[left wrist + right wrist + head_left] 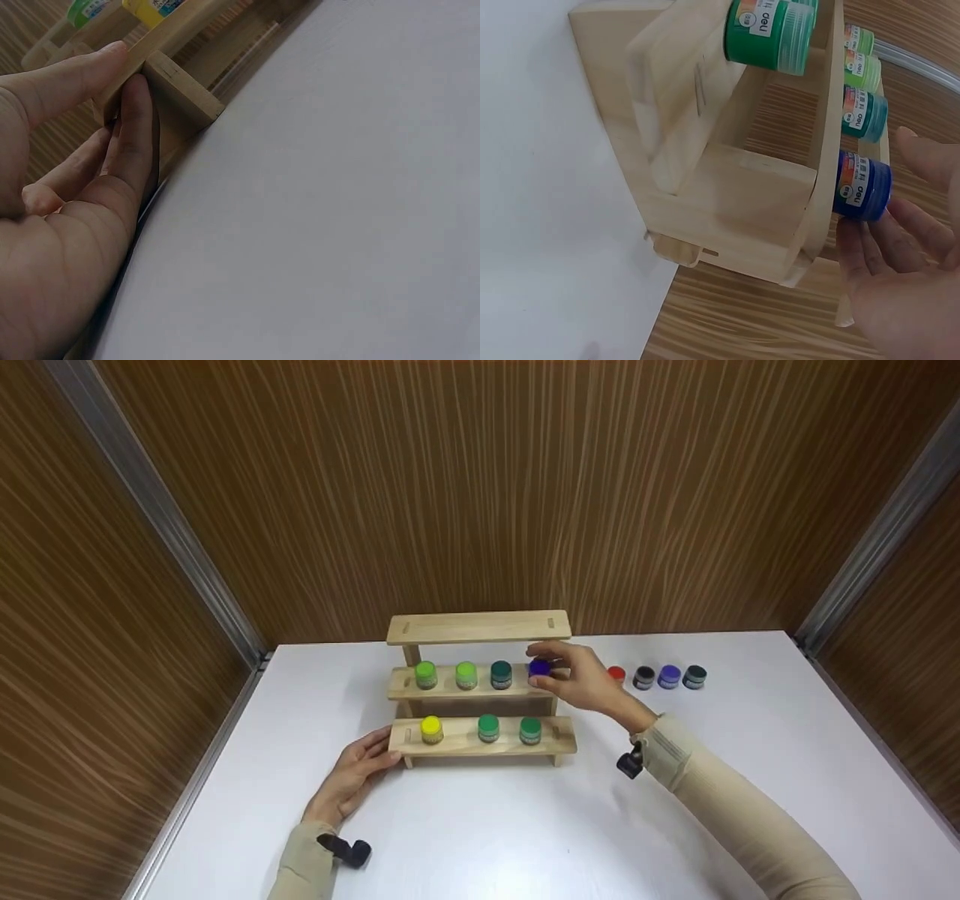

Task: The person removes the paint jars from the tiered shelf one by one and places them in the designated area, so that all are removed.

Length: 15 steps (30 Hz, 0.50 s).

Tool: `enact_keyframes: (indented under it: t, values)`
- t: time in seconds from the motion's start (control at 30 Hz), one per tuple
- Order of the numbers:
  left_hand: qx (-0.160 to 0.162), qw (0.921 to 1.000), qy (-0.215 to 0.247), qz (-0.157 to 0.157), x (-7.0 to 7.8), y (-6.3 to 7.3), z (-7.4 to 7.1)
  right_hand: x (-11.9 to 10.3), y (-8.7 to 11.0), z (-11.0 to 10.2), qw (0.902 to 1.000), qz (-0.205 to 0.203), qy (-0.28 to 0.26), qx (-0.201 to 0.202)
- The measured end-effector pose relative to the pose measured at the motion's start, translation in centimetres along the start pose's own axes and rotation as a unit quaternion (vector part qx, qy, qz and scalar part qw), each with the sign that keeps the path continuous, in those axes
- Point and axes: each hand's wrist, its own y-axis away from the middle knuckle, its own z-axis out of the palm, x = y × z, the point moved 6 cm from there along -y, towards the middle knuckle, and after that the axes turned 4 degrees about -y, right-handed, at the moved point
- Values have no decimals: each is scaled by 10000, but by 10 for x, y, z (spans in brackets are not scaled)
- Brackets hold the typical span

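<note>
A three-tier wooden display shelf (480,746) stands on the white table. My left hand (358,772) grips the left end of its lowest tier, thumb on top and fingers underneath, as the left wrist view shows. On the middle tier, at the right end, a dark blue paint jar (862,185) stands upright. My right hand (581,679) is around this jar; in the right wrist view some fingertips are right at its side while the thumb (907,135) is apart from it. Left of it on that tier are a dark teal jar (501,675) and two light green jars (466,676).
A yellow jar (431,730) and two green jars (488,728) stand on the lowest tier. Right of the shelf, a red jar (616,674), a black jar (643,677), a violet jar (669,676) and a dark green jar (694,676) line the table (750,750). Wood-patterned panels (480,495) enclose the back and sides.
</note>
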Motion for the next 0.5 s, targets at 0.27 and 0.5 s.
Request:
enact_keyframes:
  t: [0.27, 0.5]
  values:
    - [47, 9999, 108, 5, 0, 0, 1, 5, 3, -1, 9999, 62, -83, 9]
    - [85, 9999, 103, -60, 0, 0, 1, 5, 4, -2, 10000, -29, -59, 62]
